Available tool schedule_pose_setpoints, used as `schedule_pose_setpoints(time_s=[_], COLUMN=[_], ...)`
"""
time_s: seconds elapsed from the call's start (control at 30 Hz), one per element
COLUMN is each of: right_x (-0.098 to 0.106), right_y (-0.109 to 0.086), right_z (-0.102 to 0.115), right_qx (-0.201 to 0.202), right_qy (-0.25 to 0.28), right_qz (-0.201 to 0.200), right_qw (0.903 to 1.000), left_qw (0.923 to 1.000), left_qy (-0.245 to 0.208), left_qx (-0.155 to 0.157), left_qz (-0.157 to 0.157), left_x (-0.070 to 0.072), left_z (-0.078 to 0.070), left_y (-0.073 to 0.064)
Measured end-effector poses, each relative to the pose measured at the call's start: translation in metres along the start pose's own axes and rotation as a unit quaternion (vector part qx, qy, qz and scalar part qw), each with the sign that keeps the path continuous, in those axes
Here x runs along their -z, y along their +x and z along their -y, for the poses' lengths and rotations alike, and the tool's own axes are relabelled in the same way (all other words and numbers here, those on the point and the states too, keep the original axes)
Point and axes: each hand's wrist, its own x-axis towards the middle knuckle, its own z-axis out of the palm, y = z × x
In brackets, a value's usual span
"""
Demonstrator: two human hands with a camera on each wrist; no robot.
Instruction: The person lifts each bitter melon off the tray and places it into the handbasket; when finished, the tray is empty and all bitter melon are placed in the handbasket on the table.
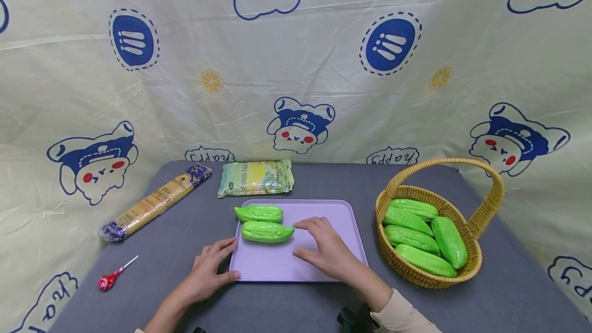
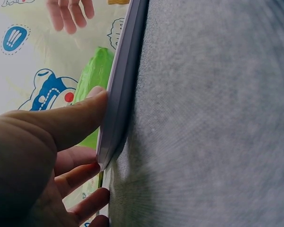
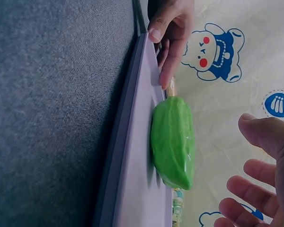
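A light purple tray [image 1: 296, 271] lies on the grey table. Two glossy green bitter gourds, a rear one [image 1: 259, 214] and a front one [image 1: 265, 232], lie side by side on its left part. My left hand [image 1: 210, 267] holds the tray's front left corner, its thumb at the front rim and fingers along the left side. Above the tray's right part hovers my right hand [image 1: 326, 251], thumb and fingers spread apart, just right of the front gourd and holding nothing. The right wrist view shows a gap between that hand [image 3: 265, 175] and the gourd [image 3: 173, 142].
Right of the tray stands a wicker basket [image 1: 427, 282] with a tall handle, holding several more green gourds [image 1: 449, 243]. Behind the tray lies a green-yellow packet [image 1: 256, 178]. A long wrapped package [image 1: 154, 203] and a red lollipop [image 1: 107, 280] are at the left.
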Motion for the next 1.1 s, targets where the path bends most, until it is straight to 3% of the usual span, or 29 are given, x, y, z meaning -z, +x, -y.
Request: schedule_pose_setpoints(time_s=[0.57, 1.1], right_x=[-0.026, -0.049], right_y=[0.029, 0.047], right_z=[-0.001, -0.001], right_qx=[-0.044, -0.057], right_qy=[0.029, -0.007], right_qz=[0.033, 0.058], right_qw=[0.9981, 0.9967], left_qw=[1.0, 0.9998], left_qy=[-0.003, -0.004], left_qx=[0.008, 0.014], left_qz=[0.003, 0.012], left_x=[0.0, -0.001], left_z=[0.0, 0.001], left_y=[0.0, 0.001])
